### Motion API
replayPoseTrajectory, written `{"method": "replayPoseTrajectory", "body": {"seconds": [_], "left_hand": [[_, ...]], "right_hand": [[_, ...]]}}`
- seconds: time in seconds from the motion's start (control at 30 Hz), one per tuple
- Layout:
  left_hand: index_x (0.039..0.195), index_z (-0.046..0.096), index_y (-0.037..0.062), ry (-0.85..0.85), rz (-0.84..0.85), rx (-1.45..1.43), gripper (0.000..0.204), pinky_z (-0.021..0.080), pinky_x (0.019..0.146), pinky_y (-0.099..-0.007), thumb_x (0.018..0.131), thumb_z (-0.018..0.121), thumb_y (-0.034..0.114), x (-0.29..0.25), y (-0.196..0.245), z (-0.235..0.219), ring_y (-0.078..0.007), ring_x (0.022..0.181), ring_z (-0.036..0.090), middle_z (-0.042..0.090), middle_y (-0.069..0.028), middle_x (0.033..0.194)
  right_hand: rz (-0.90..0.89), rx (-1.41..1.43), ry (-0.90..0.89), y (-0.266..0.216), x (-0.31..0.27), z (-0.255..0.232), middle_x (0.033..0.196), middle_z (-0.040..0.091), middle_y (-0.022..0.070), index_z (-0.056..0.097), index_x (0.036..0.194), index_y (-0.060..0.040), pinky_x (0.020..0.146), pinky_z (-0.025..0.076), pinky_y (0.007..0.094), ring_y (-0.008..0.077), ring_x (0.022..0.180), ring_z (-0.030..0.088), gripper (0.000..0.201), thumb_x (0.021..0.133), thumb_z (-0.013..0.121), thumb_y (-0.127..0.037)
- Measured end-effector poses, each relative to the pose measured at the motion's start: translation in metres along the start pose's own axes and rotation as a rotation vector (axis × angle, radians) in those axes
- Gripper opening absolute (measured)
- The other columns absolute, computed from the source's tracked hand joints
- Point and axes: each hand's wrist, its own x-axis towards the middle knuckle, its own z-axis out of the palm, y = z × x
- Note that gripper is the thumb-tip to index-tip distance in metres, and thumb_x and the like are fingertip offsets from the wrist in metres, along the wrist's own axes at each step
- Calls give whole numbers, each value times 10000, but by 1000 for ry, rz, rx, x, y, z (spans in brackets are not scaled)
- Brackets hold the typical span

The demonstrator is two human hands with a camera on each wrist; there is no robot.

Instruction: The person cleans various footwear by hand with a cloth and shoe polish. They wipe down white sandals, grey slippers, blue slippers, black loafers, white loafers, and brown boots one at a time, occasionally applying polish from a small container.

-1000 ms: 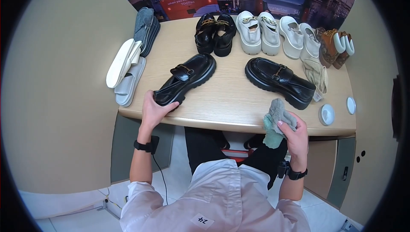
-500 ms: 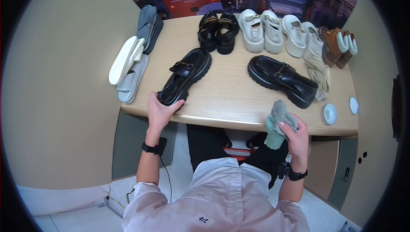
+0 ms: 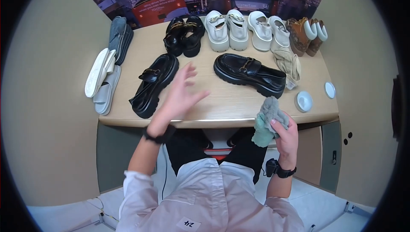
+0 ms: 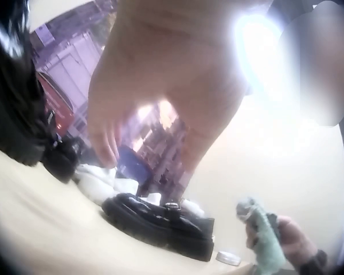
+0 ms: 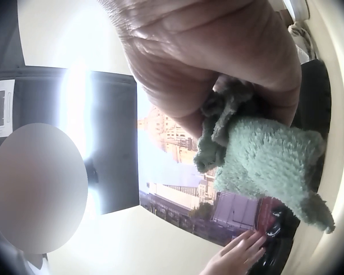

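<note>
In the head view my left hand point(image 3: 183, 94) is over the table with its fingers spread, blurred by motion and holding nothing. Left of it a black loafer point(image 3: 154, 82) with a metal bit stands on the table, toe pointing away. Its mate, another black loafer point(image 3: 252, 73), lies at an angle to the right, toe to the left. My right hand point(image 3: 287, 136) pinches a bunched grey and green fluffy cloth point(image 3: 268, 121) at the table's front edge. The right wrist view shows the cloth's green side point(image 5: 269, 160) hanging from the curled fingers.
Along the back stand black shoes point(image 3: 191, 37), white loafers point(image 3: 217, 33), white shoes point(image 3: 260, 33) and brown boots point(image 3: 299, 35). Slippers point(image 3: 106, 91) line the left edge. A beige cloth point(image 3: 288, 65), a round tin point(image 3: 303, 102) and its lid point(image 3: 330, 90) are at the right.
My left hand has let go of the left loafer's heel and moved to the right, fingers spreading. The right hand keeps hold of the cloth. The head view has swung to the right.
</note>
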Motion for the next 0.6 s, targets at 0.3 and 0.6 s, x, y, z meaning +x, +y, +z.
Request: {"method": "replayPoseTrajectory", "body": {"seconds": [0.3, 0.6], "left_hand": [[1745, 174, -25, -385, -79, -74, 1302, 414, 1268, -380, 710, 965, -15, 138, -70, 67, -286, 1609, 386, 387, -218, 1745], [1627, 412, -58, -431, -73, -37, 1151, 469, 1205, -383, 679, 1053, 63, 108, -60, 52, -251, 1377, 599, 554, -168, 1549]], "right_hand": [[-36, 79, 59, 2, -29, -25, 1263, 776, 154, 659, 1390, 110, 1042, 581, 355, 200, 1136, 752, 398, 1018, 723, -17], [-20, 211, 97, 8, -20, -37, 1323, 750, 165, 611, 1442, 109, 1069, 575, 362, 216, 1194, 739, 416, 1054, 679, -24]]}}
